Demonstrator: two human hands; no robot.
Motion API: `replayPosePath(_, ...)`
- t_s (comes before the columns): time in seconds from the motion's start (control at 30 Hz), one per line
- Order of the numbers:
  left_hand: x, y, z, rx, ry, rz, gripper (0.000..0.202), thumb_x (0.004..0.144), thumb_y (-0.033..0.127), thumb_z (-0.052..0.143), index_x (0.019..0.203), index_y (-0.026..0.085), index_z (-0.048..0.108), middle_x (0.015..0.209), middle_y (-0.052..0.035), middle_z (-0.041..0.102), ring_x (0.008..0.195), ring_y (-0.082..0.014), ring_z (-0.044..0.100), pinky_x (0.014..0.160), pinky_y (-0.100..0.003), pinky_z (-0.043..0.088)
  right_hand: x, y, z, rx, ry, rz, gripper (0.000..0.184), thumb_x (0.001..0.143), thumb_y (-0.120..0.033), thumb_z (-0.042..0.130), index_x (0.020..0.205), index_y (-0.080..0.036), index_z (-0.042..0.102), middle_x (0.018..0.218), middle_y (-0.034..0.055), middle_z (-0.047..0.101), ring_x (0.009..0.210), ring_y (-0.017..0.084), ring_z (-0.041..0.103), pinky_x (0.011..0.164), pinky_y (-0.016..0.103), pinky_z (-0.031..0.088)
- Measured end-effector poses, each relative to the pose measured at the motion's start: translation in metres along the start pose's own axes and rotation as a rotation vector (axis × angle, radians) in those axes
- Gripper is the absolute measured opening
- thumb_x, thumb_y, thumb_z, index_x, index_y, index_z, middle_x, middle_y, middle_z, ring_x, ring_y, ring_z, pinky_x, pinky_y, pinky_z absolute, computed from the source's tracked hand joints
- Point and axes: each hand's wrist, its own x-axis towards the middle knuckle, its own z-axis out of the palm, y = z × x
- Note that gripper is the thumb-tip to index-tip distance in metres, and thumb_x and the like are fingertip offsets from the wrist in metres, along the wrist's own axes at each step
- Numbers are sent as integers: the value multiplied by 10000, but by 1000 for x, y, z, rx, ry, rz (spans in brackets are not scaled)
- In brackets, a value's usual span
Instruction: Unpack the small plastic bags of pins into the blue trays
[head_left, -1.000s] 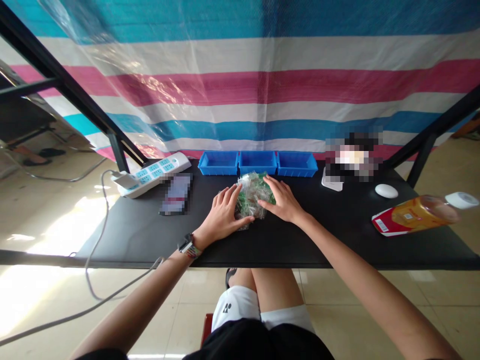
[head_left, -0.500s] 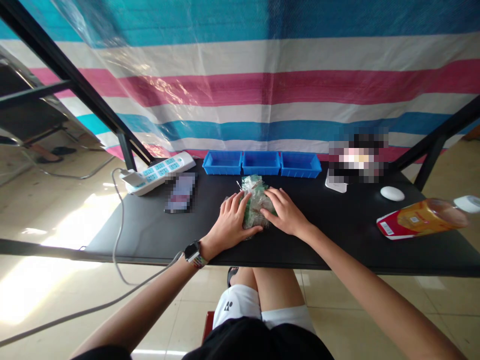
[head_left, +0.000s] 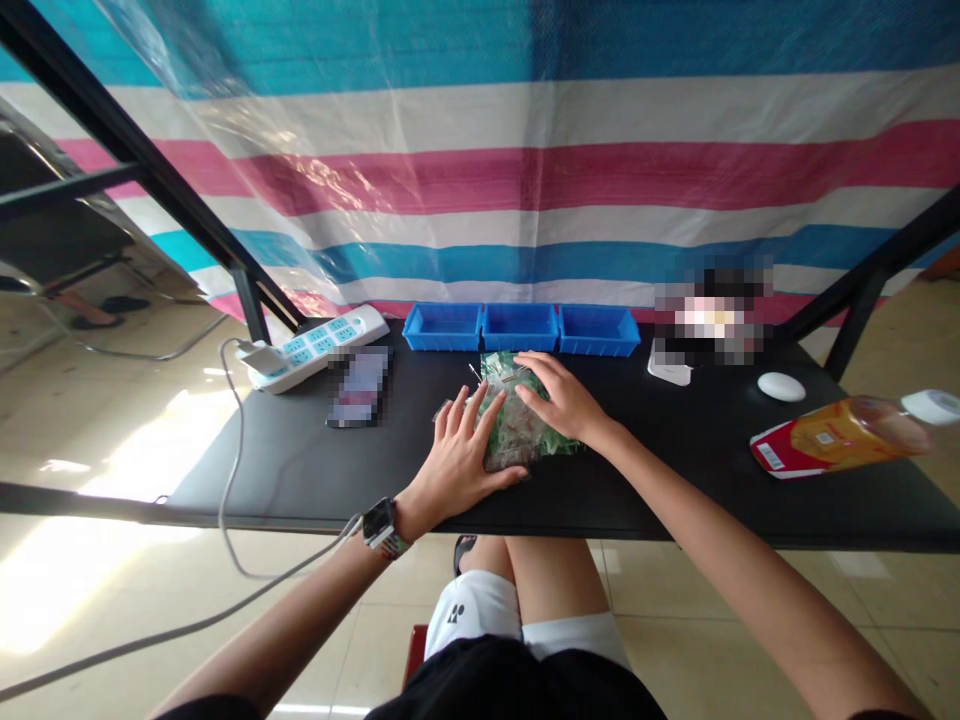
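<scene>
Plastic packets (head_left: 517, 425): piled mid-frame on the black desk (head_left: 300, 480).
Left hand (head_left: 457, 462): grip released, fingers spread against the pile's left side.
Right hand (head_left: 570, 408): grip likewise released, fingertips on the pile's upper right.
Blue trays (head_left: 520, 328): three, in a row above centre.

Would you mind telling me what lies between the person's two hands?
In the head view, a pile of clear and green plastic lies between the left hand and the right hand, touching both.
</scene>
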Motion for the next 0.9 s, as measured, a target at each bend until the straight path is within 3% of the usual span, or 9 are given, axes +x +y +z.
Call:
replayPosePath(0.1, -3, 5, 1, 20, -11, 26, 1117, 871, 858, 629, 1741, 275, 239, 1790, -189, 244, 1652, -495, 167, 1299, -692, 205, 25, 7, 12, 28, -150, -47, 579, 1074, -491, 492, 1583, -220, 546, 1665, 139, 512, 1571, 302, 452, 1306, 516, 363)
replayPosePath(0.23, -3, 8, 12, 43, 8, 5, 1066, 885, 799, 671, 1703, 226, 301, 1754, -237, 301, 1633, -499, 234, 1284, -711, 239, 45, 13, 31, -30, -238, -40, 581, 1070, -498, 526, 1541, -165, 592, 1652, 169, 525, 1567, 326, 450, 1305, 527, 330)
replayPosePath(0.37, 0, 11, 20, 36, 50, -26, 946, 926, 728, 668, 1656, 214, 358, 1728, -246, 339, 1612, -483, 295, 1280, -700, 270, 46, 7, 30, -44, -249, -98, 431, 1088, -437, 525, 1382, -175, 700, 1456, 127, 691, 1379, 291, 602, 1225, 481, 401)
replayPosePath(0.5, 3, 16, 22, 33, 52, -24, 895, 939, 701, 669, 1628, 204, 388, 1728, -246, 337, 1612, -480, 293, 1284, -689, 271, 40, -1, 20, -66, -223, -81, 356, 1093, -374, 515, 1275, -182, 754, 1324, 111, 742, 1247, 283, 634, 1150, 468, 448)
replayPosePath(0.73, 6, 19, 21, 44, 37, -18, 882, 951, 720, 637, 1612, 184, 407, 1703, -263, 365, 1609, -481, 298, 1284, -691, 272, 50, -1, 21, -139, -225, -68, 457, 1079, -397, 553, 1466, -188, 676, 1600, 136, 589, 1483, 330, 502, 1257, 535, 346)
replayPosePath(0.9, 7, 19, 21, 54, 35, -12, 918, 943, 725, 648, 1605, 137, 408, 1680, -295, 377, 1611, -490, 290, 1287, -681, 278, 64, 0, 30, -99, -331, -80, 420, 1067, -391, 593, 1421, -196, 706, 1506, 120, 679, 1450, 309, 563, 1233, 503, 382)
